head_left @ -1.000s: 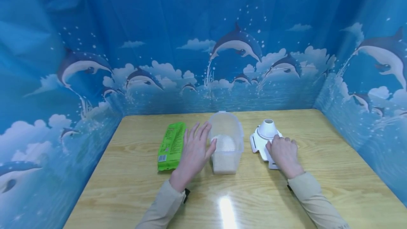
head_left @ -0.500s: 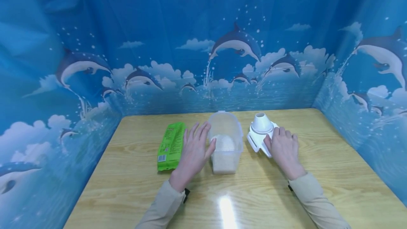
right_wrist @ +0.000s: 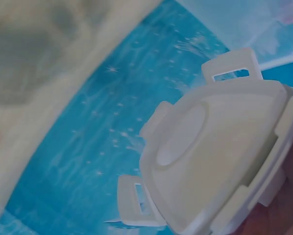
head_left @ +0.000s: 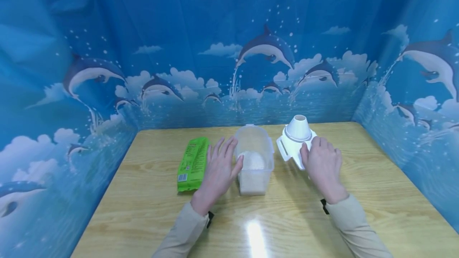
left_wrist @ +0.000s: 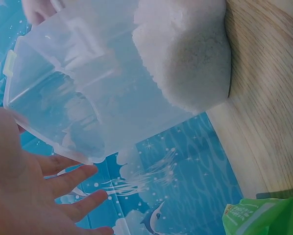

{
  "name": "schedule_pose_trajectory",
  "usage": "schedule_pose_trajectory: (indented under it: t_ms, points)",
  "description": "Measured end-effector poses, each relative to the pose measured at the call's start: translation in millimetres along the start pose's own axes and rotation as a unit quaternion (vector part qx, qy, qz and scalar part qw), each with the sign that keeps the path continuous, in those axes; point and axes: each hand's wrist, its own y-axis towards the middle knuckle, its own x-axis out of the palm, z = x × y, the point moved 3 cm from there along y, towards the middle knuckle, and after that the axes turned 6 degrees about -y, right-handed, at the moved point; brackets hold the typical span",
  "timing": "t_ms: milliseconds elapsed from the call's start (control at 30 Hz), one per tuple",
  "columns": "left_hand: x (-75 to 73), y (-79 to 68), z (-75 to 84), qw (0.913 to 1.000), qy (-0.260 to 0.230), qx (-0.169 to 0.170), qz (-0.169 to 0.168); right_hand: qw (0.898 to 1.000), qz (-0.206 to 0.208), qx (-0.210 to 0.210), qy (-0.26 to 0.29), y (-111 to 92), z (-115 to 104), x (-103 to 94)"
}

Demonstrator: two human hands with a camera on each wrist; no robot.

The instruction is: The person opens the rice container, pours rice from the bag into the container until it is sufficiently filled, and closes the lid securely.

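A clear plastic storage container [head_left: 255,178] stands upright with white grain [left_wrist: 190,58], which looks like rice, in its lower part. Beside its left side is my left hand [head_left: 219,166], fingers spread and fairly straight; in the left wrist view the fingertips are right at the rim. My right hand [head_left: 324,166] grips the near edge of a white lid [head_left: 292,148] with a cone-shaped spout [head_left: 299,128]. The lid is tilted, spout up, above the table to the container's right. In the right wrist view, its underside and side clips show; the gripping fingers are mostly hidden.
A bright green printed bag [head_left: 193,164] lies left of the container, close by the left hand. The wooden table [head_left: 161,218] ends at a blue dolphin-print curtain [head_left: 179,51] at the back and both sides.
The right hand has raised the lid off the table and tipped it, spout end highest, after a slight shift left. The left hand, container and green bag stay in place.
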Motion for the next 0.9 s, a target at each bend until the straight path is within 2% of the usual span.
schedule_pose_trajectory:
  t_ms: [300, 533, 900]
  points:
    - [-0.7, -0.2, -0.8, 1.0000, -0.001, 0.003, 0.002, 0.999, 0.023, 0.007, 0.045, 21.4, -17.3, -29.3]
    - [-1.5, 0.3, -0.8, 1.0000, 0.001, 0.007, 0.006, 0.998, 0.021, -0.027, 0.043, 35.2, -41.9, -47.9]
    - [-1.4, -0.4, -2.7, 0.9999, -0.006, 0.015, -0.003, 0.997, -0.045, -0.038, 0.053, 38.9, -80.7, -38.1]
